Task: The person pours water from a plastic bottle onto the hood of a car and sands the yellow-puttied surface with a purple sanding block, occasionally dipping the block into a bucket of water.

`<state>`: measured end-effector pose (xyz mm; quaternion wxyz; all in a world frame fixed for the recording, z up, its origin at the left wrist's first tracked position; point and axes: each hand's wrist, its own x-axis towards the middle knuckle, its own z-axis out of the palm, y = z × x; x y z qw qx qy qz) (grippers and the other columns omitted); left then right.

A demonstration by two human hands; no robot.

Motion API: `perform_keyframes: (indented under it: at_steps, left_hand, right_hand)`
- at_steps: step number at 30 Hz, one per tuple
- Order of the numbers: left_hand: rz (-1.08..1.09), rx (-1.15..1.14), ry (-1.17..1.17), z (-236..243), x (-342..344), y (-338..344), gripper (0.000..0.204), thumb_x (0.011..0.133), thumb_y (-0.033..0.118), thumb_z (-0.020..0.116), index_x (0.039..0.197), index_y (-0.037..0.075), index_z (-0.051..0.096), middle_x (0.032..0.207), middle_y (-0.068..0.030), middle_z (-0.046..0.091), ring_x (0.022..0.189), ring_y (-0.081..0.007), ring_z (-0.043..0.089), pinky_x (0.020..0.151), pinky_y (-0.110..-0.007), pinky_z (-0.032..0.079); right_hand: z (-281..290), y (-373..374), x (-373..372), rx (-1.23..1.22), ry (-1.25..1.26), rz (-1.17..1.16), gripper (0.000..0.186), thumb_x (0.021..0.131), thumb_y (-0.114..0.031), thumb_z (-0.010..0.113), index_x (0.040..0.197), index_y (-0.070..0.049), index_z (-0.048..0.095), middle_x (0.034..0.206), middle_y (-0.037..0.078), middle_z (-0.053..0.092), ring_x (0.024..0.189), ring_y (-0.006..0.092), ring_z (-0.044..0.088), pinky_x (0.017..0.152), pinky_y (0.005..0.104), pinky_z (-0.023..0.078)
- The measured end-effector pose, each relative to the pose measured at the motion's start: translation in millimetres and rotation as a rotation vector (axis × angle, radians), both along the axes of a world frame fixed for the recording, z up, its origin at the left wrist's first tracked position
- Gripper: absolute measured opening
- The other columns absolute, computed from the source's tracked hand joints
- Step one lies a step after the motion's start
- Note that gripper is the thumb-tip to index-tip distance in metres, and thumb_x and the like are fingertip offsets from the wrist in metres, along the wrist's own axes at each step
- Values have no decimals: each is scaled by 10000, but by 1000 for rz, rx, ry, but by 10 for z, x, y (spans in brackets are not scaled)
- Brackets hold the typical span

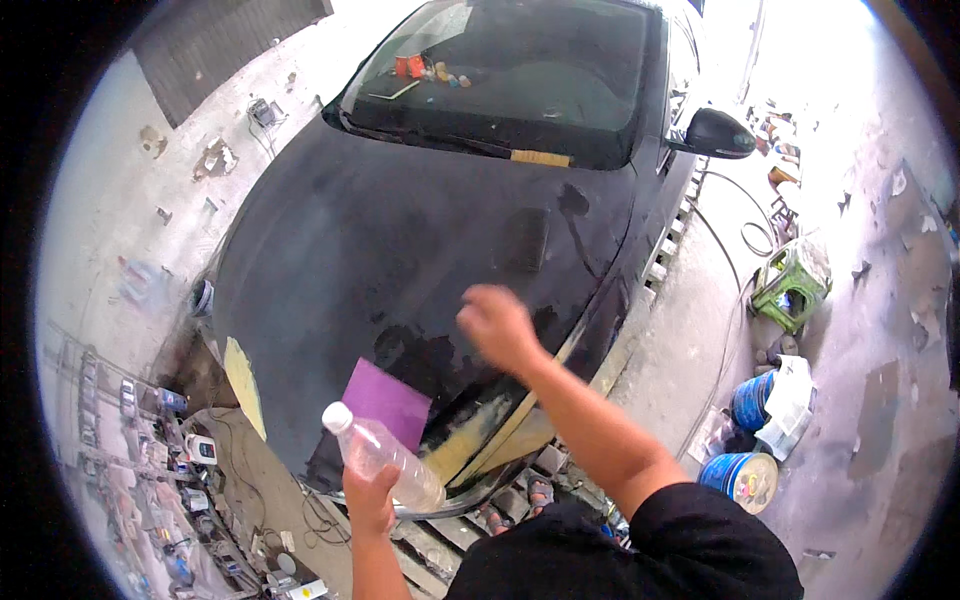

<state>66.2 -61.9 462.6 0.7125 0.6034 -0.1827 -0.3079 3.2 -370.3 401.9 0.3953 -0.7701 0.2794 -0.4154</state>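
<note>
My left hand (370, 498) is wrapped round a clear plastic bottle (392, 465) with a white cap, tilted over the car's front edge. Under and behind the bottle, a purple sheet (385, 400), possibly sandpaper, lies on the dark, matte bonnet (340, 250). Over the bonnet's right part is my right hand (497, 327), blurred by motion. Its fingers look curled in, but whether they hold anything is hidden. Dark wet-looking patches (410, 350) spread near both hands. Farther up the bonnet is a dark rectangular shape (525, 240); I cannot tell whether it is an object or a mark.
Yellowish filler (480, 440) shows along the front edge. A wing mirror (718, 133) juts out at the right. Blue tins (740, 480), a green stool (793, 287) and a hose (735, 260) lie on the right floor. Tools and small items clutter the lower left (195, 470).
</note>
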Motion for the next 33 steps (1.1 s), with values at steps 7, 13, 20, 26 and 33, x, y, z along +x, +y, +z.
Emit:
perform_keyframes:
  at_steps: [7, 13, 20, 26, 33]
  left_hand:
    - [124, -8, 23, -99, 6, 450, 999, 642, 297, 920, 1449, 24, 399, 1282, -49, 554, 1211, -240, 540, 1038, -398, 426]
    - [217, 14, 34, -117, -73, 739, 978, 629, 253, 911, 1436, 0, 419, 1249, -56, 576, 1176, -220, 566, 1015, -364, 442]
    - [307, -92, 108, -176, 62, 1241, 786, 709, 18, 777, 1422, -9, 446, 1333, -90, 551, 1246, -251, 538, 1076, -403, 404]
    - [280, -115, 202, -271, 268, 1567, 817, 718, 173, 859, 1415, 32, 456, 1268, -31, 578, 1192, -194, 548, 1008, -361, 433]
    - [98, -321, 260, -222, 482, 2492, 923, 650, 272, 912, 1411, 45, 441, 1252, -38, 567, 1172, -194, 562, 1000, -359, 452]
  right_hand:
    - [214, -1230, 118, -18, 612, -397, 654, 871, -433, 706, 1327, -1, 521, 1488, 267, 359, 1338, 434, 409, 1081, 494, 400]
    - [277, -1309, 313, -46, 812, -438, 667, 809, -371, 749, 1301, -1, 492, 1408, 219, 425, 1287, 408, 461, 1031, 473, 454]
    - [367, -994, 365, 545, -262, -146, 702, 779, -151, 658, 1422, -23, 406, 1276, 171, 560, 1066, 294, 612, 841, 407, 528]
    - [472, 1090, 160, 1064, -565, 875, 601, 929, -389, 608, 1379, -12, 476, 1268, 189, 595, 1129, 298, 617, 913, 453, 531]
    - [274, 2896, 507, 1026, -164, 1058, 410, 935, -170, 631, 1297, 12, 571, 1154, 62, 653, 1068, 194, 607, 979, 382, 459]
